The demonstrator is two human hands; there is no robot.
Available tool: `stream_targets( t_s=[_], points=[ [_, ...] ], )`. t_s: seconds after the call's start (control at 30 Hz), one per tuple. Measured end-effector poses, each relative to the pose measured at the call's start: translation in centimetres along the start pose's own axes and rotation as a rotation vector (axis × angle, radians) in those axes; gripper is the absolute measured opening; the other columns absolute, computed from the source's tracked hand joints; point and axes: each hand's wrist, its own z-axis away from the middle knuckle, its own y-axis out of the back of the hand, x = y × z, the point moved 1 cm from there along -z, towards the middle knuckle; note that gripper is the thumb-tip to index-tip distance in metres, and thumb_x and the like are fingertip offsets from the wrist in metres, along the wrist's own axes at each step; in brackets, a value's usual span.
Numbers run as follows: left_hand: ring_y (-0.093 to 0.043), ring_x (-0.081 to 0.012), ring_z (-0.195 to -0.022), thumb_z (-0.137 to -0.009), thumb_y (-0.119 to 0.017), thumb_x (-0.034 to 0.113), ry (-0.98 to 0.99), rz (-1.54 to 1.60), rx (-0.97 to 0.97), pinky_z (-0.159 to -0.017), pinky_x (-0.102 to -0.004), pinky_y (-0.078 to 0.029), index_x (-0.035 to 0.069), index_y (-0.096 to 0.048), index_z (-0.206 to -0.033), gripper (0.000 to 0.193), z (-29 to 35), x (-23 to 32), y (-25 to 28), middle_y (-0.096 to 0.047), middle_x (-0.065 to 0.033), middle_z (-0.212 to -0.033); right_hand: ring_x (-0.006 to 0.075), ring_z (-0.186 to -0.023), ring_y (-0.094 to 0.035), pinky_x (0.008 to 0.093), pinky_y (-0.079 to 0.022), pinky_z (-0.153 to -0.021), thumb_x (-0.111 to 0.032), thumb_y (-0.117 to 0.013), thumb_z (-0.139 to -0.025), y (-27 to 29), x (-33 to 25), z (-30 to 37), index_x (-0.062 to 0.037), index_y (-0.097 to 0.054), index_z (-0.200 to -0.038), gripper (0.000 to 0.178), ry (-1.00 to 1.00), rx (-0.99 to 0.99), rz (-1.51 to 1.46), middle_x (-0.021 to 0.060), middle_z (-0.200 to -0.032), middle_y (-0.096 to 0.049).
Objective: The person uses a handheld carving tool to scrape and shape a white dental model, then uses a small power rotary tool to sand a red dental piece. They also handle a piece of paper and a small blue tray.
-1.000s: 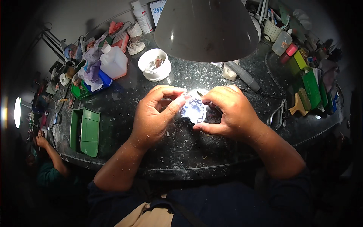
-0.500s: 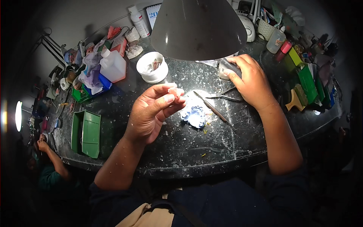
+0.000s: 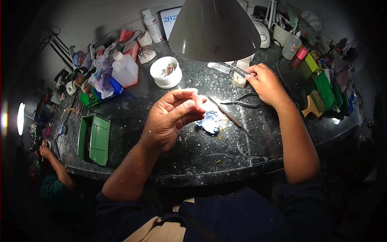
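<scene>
The left hand point(image 3: 167, 115) pinches a small pink dental plate point(image 3: 196, 100) between thumb and fingertips, raised above the desk point(image 3: 189, 163) at the centre. The right hand point(image 3: 266, 82), farther off to the right, grasps a slim dark handpiece point(image 3: 242, 72) that lies across a pale block point(image 3: 239, 82).

The plate looks thin and is gripped only at the fingertips, so a slip or a hard squeeze could drop or crack it. Just beyond and to the right of those fingers lies a blue-and-white dental cast point(image 3: 210, 122); if the plate fell there, either piece might chip.

A brown-handled carving knife point(image 3: 230, 115) lies slantwise close to the cast, with pliers point(image 3: 238, 101) farther right, near the right wrist. Bringing the handpiece straight toward the plate could knock one of these tools into the cast. Should the handpiece have a spinning tip, which is too small to make out, it could nick the left fingertips, since they sit so close around the plate.

The lamp shade point(image 3: 213, 34) hangs low on the far side, and a careless lift of the right hand might bump it. Yellow scraps point(image 3: 219, 137) near the cast could stick to damp or waxy surfaces.
</scene>
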Motion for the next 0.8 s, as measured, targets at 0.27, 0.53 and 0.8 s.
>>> stream_targets(
  t_s=[0.27, 0.53, 0.8],
  points=[
    [-0.081, -0.0267, -0.113, -0.111, -0.074, 0.008, 0.018, 0.01, -0.017, -0.106, -0.0463, -0.067, 0.004, -0.062, -0.131, 0.024, -0.1, -0.2, 1.0, -0.079, -0.0155, -0.12, 0.0217, -0.107, -0.071, 0.0368, -0.058, -0.097, -0.009, -0.069, -0.107, 0.3, -1.0, 0.6, 0.0029, -0.071, -0.137, 0.032, -0.02, 0.014, -0.032, 0.0124, -0.115, -0.072],
    [-0.083, -0.0248, -0.103, -0.111, -0.075, 0.01, 0.031, 0.004, 0.006, -0.099, -0.0437, -0.07, 0.003, -0.059, -0.134, 0.029, -0.1, -0.3, 1.0, -0.079, -0.0167, -0.118, 0.0282, -0.107, -0.071, 0.0391, -0.057, -0.1, -0.009, -0.064, -0.102, 1.1, -5.3, 2.0, 0.005, -0.067, -0.133, 0.034, 0.275, -0.022, -0.277, 0.0184, -0.115, -0.07],
    [-0.079, -0.0222, -0.115, -0.111, -0.074, 0.004, 0.003, -0.128, -0.029, -0.104, -0.0414, -0.067, 0.0, -0.065, -0.136, 0.028, 0.1, -0.7, -0.1, -0.078, -0.015, -0.124, 0.0361, -0.08, -0.077, 0.0467, -0.06, -0.072, -0.062, -0.081, -0.094, -0.6, -10.3, 4.6, -0.0069, -0.071, -0.099, 0.056, 0.394, -0.196, -0.085, 0.0142, -0.088, -0.074]
  ],
)
